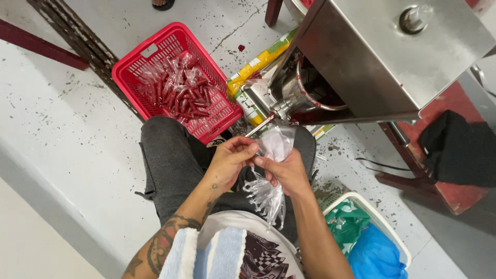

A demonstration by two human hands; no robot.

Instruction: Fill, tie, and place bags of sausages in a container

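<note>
While the left hand (230, 163) pinches a clear plastic bag (276, 144), the right hand (287, 173) grips a bunch of bags (267, 196). Far left sits a red basket (132, 64) of filled red tubes (181, 90); a yellow-green carton (258, 62) lies right of it.

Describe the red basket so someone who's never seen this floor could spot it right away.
Start at the big stainless steel machine on the right, then look left across the speckled white floor. There sits the red basket, just beyond the person's grey-clad knee. Unlike the white bin holding blue and green bags, it contains small dark red filled packets.

Single head camera, looking steeply down, close over lap and floor; no second view.
</note>
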